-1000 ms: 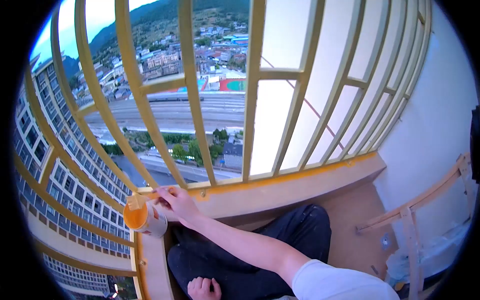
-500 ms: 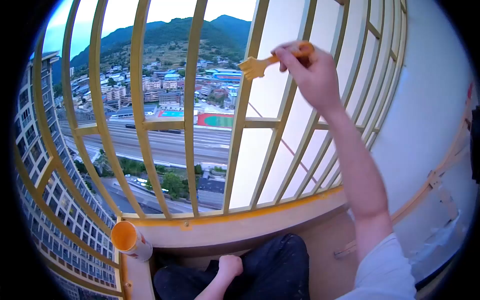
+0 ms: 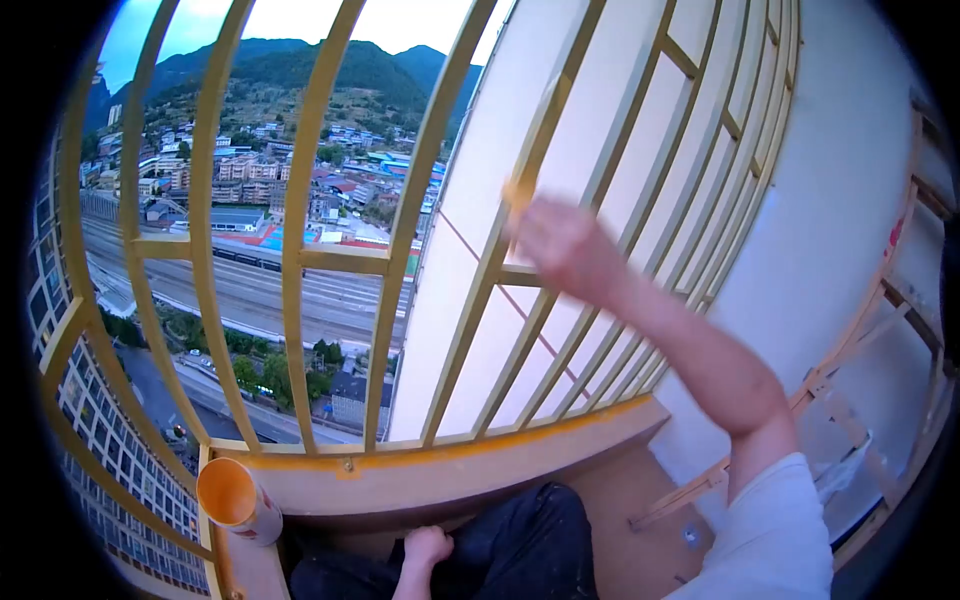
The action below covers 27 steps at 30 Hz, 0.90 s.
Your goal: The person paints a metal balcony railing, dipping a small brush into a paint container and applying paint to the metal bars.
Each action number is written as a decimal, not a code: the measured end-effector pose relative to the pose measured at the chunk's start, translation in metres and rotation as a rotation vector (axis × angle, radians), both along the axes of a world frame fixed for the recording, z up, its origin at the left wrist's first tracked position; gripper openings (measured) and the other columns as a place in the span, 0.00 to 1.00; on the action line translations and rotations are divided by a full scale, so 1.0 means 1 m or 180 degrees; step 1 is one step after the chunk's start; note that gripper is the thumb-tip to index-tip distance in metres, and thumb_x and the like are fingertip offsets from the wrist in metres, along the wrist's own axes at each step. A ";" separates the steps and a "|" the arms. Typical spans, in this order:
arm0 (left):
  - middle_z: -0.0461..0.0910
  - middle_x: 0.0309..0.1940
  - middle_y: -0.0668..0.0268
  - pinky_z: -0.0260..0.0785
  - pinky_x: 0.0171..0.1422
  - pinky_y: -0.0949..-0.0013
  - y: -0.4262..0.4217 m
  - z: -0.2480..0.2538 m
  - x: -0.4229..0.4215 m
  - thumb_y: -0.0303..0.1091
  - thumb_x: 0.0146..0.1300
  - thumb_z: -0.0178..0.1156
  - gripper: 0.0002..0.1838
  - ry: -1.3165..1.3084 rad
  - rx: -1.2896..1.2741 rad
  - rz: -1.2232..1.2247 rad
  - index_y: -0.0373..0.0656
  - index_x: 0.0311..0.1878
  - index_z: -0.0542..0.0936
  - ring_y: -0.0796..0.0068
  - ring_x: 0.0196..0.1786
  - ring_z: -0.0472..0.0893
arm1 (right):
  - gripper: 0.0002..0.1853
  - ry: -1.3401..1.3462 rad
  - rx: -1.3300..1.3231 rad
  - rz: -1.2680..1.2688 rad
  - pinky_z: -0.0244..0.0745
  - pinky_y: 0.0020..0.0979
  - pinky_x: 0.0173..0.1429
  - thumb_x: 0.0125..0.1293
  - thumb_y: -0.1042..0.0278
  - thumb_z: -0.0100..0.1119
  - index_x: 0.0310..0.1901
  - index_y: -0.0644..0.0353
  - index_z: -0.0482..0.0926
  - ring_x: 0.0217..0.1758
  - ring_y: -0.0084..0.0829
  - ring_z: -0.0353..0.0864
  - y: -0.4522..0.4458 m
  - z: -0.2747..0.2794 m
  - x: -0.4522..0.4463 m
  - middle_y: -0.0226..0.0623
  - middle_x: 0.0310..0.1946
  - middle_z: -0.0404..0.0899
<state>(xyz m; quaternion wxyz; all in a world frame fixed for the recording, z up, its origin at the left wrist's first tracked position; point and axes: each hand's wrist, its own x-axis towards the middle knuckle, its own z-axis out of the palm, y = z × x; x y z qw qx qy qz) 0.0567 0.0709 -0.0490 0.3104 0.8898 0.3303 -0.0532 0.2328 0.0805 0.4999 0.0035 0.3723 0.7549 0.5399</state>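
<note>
My right hand (image 3: 568, 245), blurred by motion, is closed around a paintbrush (image 3: 518, 192) coated in yellow. The bristles are up against a yellow-gold railing bar (image 3: 545, 125); blur hides the exact contact. My left hand (image 3: 428, 545) rests on my lap in dark trousers, curled into a fist with nothing showing in it. On the ledge corner at lower left stands a paint can (image 3: 262, 522), white outside and orange-yellow inside, away from both hands.
Slanted bars fill the front and left, with short crosspieces (image 3: 345, 260) between them. Below runs a ledge (image 3: 480, 445) with an orange-yellow stripe. A wooden frame (image 3: 880, 300) leans by the pale wall (image 3: 800, 190) at right. Buildings, tracks and hills lie beyond the railing.
My right hand has lowered and moved slightly left, bringing the paintbrush to a bar. The view has turned a little to the right. My left hand stays on my lap.
</note>
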 end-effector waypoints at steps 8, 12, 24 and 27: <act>0.87 0.49 0.48 0.77 0.63 0.49 0.000 -0.001 0.000 0.48 0.64 0.52 0.23 -0.0103 -0.0065 -0.0003 0.41 0.46 0.89 0.49 0.55 0.86 | 0.08 0.1342 0.0769 -0.0017 0.80 0.43 0.45 0.71 0.65 0.60 0.37 0.59 0.83 0.38 0.43 0.84 0.017 0.105 -0.016 0.44 0.30 0.82; 0.87 0.50 0.48 0.76 0.64 0.49 0.004 -0.019 0.003 0.50 0.64 0.53 0.25 0.0003 -0.0105 0.0032 0.41 0.49 0.89 0.48 0.56 0.85 | 0.07 -0.0413 0.1778 0.0012 0.84 0.38 0.45 0.71 0.74 0.58 0.36 0.60 0.85 0.42 0.40 0.87 0.020 0.202 -0.012 0.40 0.34 0.85; 0.87 0.46 0.44 0.79 0.59 0.47 -0.002 0.001 -0.005 0.46 0.64 0.55 0.22 -0.0636 -0.0089 0.0111 0.38 0.44 0.89 0.45 0.50 0.87 | 0.06 0.0590 0.0813 -0.0434 0.82 0.42 0.49 0.67 0.74 0.55 0.36 0.59 0.83 0.43 0.41 0.85 0.013 0.180 -0.018 0.42 0.33 0.82; 0.86 0.47 0.44 0.78 0.61 0.48 0.000 -0.002 -0.001 0.45 0.64 0.55 0.21 -0.0557 -0.0077 0.0112 0.39 0.45 0.89 0.45 0.52 0.86 | 0.07 -0.0041 0.1516 -0.0055 0.81 0.39 0.45 0.71 0.75 0.58 0.42 0.59 0.86 0.38 0.37 0.83 -0.002 0.244 -0.015 0.39 0.30 0.82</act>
